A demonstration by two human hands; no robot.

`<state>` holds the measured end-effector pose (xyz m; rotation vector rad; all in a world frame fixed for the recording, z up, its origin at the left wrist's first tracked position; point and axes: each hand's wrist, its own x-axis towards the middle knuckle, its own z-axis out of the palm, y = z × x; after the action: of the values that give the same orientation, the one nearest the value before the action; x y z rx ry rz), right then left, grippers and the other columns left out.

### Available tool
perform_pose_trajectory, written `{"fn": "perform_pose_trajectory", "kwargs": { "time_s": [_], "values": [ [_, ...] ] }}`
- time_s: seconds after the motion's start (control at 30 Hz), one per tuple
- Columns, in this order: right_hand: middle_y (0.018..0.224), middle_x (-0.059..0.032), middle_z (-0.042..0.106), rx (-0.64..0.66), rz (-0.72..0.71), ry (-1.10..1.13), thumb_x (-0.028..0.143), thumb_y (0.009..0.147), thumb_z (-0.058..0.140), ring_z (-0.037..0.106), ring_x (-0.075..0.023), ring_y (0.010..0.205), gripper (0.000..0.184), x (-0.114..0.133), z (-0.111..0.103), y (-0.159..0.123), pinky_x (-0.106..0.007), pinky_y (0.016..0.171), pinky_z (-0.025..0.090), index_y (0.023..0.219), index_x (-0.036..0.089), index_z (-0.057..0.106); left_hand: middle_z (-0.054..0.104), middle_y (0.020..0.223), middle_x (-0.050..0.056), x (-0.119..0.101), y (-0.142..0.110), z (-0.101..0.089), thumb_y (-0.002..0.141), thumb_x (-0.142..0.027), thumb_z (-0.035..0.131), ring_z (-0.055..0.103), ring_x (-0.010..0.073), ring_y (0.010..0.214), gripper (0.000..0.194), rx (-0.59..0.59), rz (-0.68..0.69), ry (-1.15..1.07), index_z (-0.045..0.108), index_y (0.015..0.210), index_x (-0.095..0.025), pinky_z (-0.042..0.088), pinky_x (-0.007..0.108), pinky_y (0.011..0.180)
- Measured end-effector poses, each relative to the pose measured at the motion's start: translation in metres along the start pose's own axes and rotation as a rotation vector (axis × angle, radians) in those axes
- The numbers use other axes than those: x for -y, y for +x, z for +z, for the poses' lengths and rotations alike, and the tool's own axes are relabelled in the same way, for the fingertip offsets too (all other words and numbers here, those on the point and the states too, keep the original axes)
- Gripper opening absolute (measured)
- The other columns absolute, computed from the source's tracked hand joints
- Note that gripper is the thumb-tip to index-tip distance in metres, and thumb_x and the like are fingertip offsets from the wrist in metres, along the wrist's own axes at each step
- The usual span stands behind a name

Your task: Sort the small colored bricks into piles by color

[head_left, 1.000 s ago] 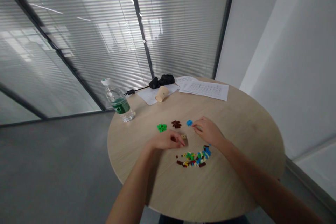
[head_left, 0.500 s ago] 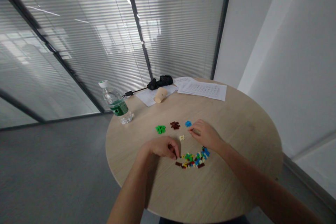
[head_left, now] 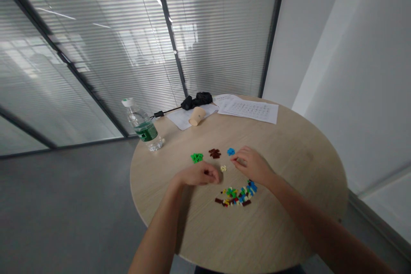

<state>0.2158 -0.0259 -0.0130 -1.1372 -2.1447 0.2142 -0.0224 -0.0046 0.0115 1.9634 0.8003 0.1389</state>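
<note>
My left hand [head_left: 201, 174] hovers left of the small cream brick pile [head_left: 223, 168], fingers curled together; whatever they may hold is hidden. My right hand [head_left: 252, 163] has its thumb and fingertips pressed together just below the blue brick pile [head_left: 230, 151]; anything in that pinch is too small to name. Nearer to me lies a curved, mixed heap of small toy bricks [head_left: 236, 195] in green, blue, yellow, cream, red and brown. Beyond my left hand are a green brick pile [head_left: 197, 157] and a dark brown brick pile [head_left: 215, 153].
A clear plastic bottle [head_left: 146, 130] with a green label stands at the left edge of the round wooden table [head_left: 289, 145]. Towards the back, a paper cup [head_left: 197, 116] lies on its side near a black bundled object [head_left: 201, 100] and printed sheets [head_left: 248, 109].
My left hand has moved away from the left end of the mixed heap, up towards the green and cream piles. My right hand stays almost still beside the blue pile.
</note>
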Motion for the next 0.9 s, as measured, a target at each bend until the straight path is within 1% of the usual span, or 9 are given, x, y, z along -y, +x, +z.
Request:
{"fn": "perform_pose_trajectory", "kwargs": {
  "time_s": [0.1,0.2,0.33,0.37,0.43,0.5,0.6,0.73,0.9],
  "values": [
    [0.084,-0.0056,0.069,-0.012,-0.013,0.012,0.016,0.084,0.057,0.058,-0.0186,0.086,0.01,0.004,-0.002,0.0,-0.032,0.079,0.045,0.085,0.018,0.067,0.061,0.069,0.0,-0.002,0.001,-0.007,0.08,-0.029,0.057,0.049,0.0091,0.061,0.018,-0.257,0.051,0.008,0.067,0.077,-0.014,0.037,0.019,0.058],
    [0.082,-0.0053,0.068,-0.008,-0.031,0.022,0.015,0.083,0.058,0.058,-0.0182,0.084,0.01,0.008,-0.003,0.001,-0.032,0.078,0.045,0.084,0.019,0.067,0.065,0.077,0.002,0.001,0.008,-0.011,0.082,-0.027,0.055,0.054,0.0121,0.07,0.019,-0.526,0.039,0.093,0.069,0.082,-0.015,0.042,0.023,0.067],
    [0.083,-0.0051,0.069,0.008,-0.055,0.038,0.015,0.084,0.057,0.058,-0.0182,0.086,0.011,0.012,-0.003,0.001,-0.032,0.079,0.046,0.082,0.019,0.066,0.061,0.078,0.006,0.009,0.025,-0.008,0.081,-0.024,0.059,0.052,0.0192,0.081,0.015,-0.929,-0.012,0.495,0.072,0.08,-0.018,0.041,0.031,0.076],
    [0.084,-0.005,0.069,0.012,-0.058,0.045,0.014,0.084,0.057,0.058,-0.0183,0.086,0.011,0.012,-0.002,0.001,-0.032,0.079,0.046,0.083,0.019,0.066,0.059,0.079,0.006,0.01,0.029,-0.006,0.08,-0.024,0.06,0.051,0.0203,0.083,0.013,-0.986,-0.018,0.583,0.072,0.08,-0.019,0.041,0.033,0.077],
    [0.084,-0.0048,0.069,0.021,-0.058,0.054,0.014,0.084,0.057,0.058,-0.0184,0.087,0.011,0.012,-0.001,0.0,-0.032,0.079,0.046,0.083,0.019,0.067,0.059,0.083,0.007,0.011,0.036,-0.003,0.079,-0.024,0.062,0.05,0.0213,0.086,0.011,-1.024,-0.032,0.688,0.073,0.08,-0.021,0.04,0.034,0.077],
    [0.084,-0.0049,0.069,0.024,-0.054,0.055,0.015,0.084,0.056,0.058,-0.0185,0.087,0.012,0.011,-0.001,0.0,-0.032,0.079,0.046,0.084,0.02,0.067,0.06,0.086,0.006,0.011,0.04,0.0,0.079,-0.023,0.063,0.05,0.0213,0.088,0.01,-0.994,-0.052,0.717,0.073,0.081,-0.023,0.04,0.034,0.078],
    [0.084,-0.0052,0.069,0.013,-0.05,0.051,0.015,0.084,0.056,0.058,-0.0185,0.087,0.012,0.011,-0.001,0.0,-0.032,0.079,0.046,0.084,0.02,0.067,0.062,0.089,0.005,0.01,0.042,0.001,0.08,-0.023,0.063,0.05,0.0214,0.09,0.01,-0.959,-0.075,0.718,0.073,0.081,-0.024,0.039,0.035,0.078],
    [0.084,-0.0045,0.069,0.02,-0.053,0.056,0.014,0.083,0.057,0.058,-0.0181,0.087,0.011,0.013,-0.003,0.0,-0.032,0.079,0.046,0.083,0.02,0.067,0.062,0.091,0.005,0.01,0.041,0.001,0.08,-0.023,0.064,0.05,0.0218,0.093,0.009,-0.981,-0.098,0.707,0.073,0.081,-0.023,0.039,0.035,0.079],
    [0.085,-0.0042,0.069,0.038,-0.058,0.049,0.014,0.083,0.058,0.058,-0.0183,0.087,0.011,0.013,-0.002,0.0,-0.032,0.08,0.046,0.083,0.02,0.067,0.062,0.091,0.006,0.01,0.041,0.001,0.081,-0.024,0.063,0.049,0.0228,0.093,0.011,-0.953,-0.13,0.714,0.074,0.083,-0.023,0.039,0.036,0.08]
  ]
}}
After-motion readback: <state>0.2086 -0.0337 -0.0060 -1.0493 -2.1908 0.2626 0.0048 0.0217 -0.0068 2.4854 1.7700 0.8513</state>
